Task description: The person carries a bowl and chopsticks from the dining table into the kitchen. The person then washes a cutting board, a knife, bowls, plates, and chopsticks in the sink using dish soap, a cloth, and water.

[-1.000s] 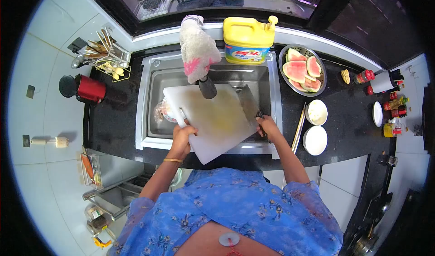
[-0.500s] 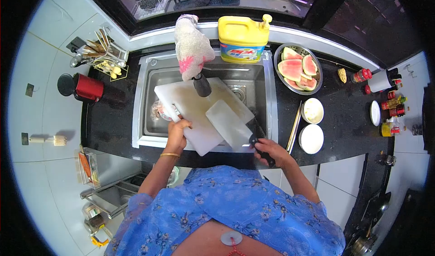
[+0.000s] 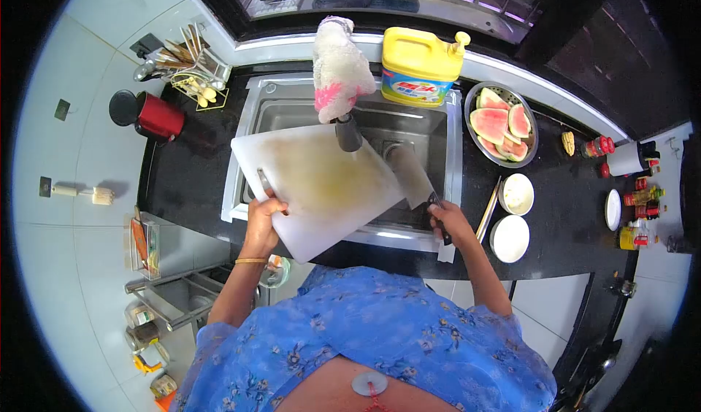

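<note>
A white cutting board (image 3: 321,186), stained yellowish in the middle, is tilted over the sink (image 3: 456,149). My left hand (image 3: 263,218) grips its near left edge beside the handle slot. By its black handle, my right hand (image 3: 451,221) holds a cleaver (image 3: 410,177), whose blade points up and left over the sink at the board's right edge. The dark faucet head (image 3: 349,133) is above the board, below a white and pink cloth (image 3: 339,72). The board hides part of the sink.
A yellow detergent jug (image 3: 420,65) stands behind the sink. To the right are a colander (image 3: 538,138) of watermelon pieces, two white bowls (image 3: 517,194) (image 3: 510,238) and chopsticks (image 3: 488,210). A red kettle (image 3: 161,116) and a utensil rack (image 3: 212,69) are at the left.
The cleaver has swung off the board's surface to its right side. The board has shifted left and toward me in my left hand. The camera view has also turned slightly.
</note>
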{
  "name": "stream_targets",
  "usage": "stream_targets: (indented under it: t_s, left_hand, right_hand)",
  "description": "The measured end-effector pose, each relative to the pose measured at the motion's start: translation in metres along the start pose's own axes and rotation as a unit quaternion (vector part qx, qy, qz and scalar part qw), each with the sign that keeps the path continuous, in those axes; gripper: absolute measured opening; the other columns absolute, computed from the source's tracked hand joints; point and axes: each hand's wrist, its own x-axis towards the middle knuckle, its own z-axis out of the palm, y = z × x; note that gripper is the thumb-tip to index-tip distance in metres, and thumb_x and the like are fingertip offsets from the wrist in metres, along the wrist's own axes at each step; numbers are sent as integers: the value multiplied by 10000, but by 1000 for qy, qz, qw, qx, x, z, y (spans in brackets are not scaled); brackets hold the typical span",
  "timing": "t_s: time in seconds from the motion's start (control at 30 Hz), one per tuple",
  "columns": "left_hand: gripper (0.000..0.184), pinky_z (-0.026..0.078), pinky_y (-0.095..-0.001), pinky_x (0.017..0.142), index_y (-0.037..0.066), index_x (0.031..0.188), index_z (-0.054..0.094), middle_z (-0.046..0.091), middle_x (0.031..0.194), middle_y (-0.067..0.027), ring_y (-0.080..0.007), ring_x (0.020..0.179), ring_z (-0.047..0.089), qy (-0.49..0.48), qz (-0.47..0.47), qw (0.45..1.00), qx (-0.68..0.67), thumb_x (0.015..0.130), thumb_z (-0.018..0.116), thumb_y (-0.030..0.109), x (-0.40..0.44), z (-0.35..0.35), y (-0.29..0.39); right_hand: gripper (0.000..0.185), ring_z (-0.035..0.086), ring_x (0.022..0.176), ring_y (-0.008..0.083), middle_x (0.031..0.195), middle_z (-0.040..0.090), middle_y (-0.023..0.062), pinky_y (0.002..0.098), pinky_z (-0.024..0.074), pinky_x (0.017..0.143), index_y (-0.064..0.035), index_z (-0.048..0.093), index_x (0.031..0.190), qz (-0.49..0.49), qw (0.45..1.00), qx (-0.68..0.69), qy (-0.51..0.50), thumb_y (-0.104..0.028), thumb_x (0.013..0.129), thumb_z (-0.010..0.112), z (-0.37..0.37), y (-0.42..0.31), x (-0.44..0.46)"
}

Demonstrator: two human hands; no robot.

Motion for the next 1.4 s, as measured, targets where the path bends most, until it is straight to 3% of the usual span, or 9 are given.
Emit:
stream_targets:
  t_s: [0.23,0.43,0.5,0.77,1.03,1.1,1.2,1.3,1.4]
  left_hand:
    - [363,430,-267,609,-68,966,544,561,788,-84,-163,670,537,19,18,1000,11,622,528,47,-14,1,6]
    - [393,427,-258,608,-73,972,547,559,780,-80,-155,671,534,41,16,999,3,605,544,67,-39,-28,15]
    - [419,416,-242,601,-69,991,549,560,783,-63,-137,671,528,37,20,999,9,600,546,78,-58,-27,26]
    - [475,379,-197,556,-74,1021,545,582,793,-52,-83,605,485,97,35,995,16,577,539,93,-123,-41,35]
    - [462,381,-195,541,-76,1009,550,557,721,-38,-90,579,479,188,39,981,-15,579,537,91,-163,-56,-13]
    - [438,389,-201,543,-69,986,554,558,719,-41,-96,580,484,215,49,975,-16,581,544,96,-171,-54,-23]
    - [425,397,-211,547,-63,972,559,563,725,-47,-103,581,489,227,55,972,-35,579,552,99,-181,-53,-38]
    - [431,405,-219,552,-65,983,560,573,738,-59,-114,587,500,229,67,970,-51,582,554,93,-187,-53,-53]
    - [419,411,-224,558,-66,984,556,577,745,-67,-124,595,509,231,63,970,-46,589,544,72,-190,-48,-58]
  right_hand:
    - [238,444,437,99,616,496,24,253,340,379,-20,532,1003,48,988,73,-126,-232,898,505,27,-11,0]
    - [325,597,552,241,659,590,142,369,469,500,-4,535,1021,-27,963,-264,43,-265,832,573,33,-5,35]
    - [375,637,740,328,780,622,223,438,497,661,-18,538,1065,-197,846,-480,119,-267,791,597,41,-6,43]
    - [440,616,789,377,905,591,213,463,492,704,-71,504,1139,-253,800,-539,79,-233,748,625,96,-30,60]
    - [343,623,709,309,777,599,161,406,491,587,-50,537,1037,-351,830,-432,47,-245,772,635,95,-13,77]
    - [261,562,558,197,687,563,92,312,440,468,-38,542,958,-35,990,-21,-138,-256,829,602,90,-15,85]
    - [226,471,488,118,669,521,52,241,368,409,-31,527,900,66,955,228,-179,-253,872,559,87,-25,85]
    - [226,476,491,126,666,516,60,253,375,409,-25,521,886,130,919,317,-197,-249,875,552,87,-31,96]
    - [255,515,524,151,633,527,72,282,408,447,-20,532,885,8,990,47,-136,-270,854,570,84,-45,85]
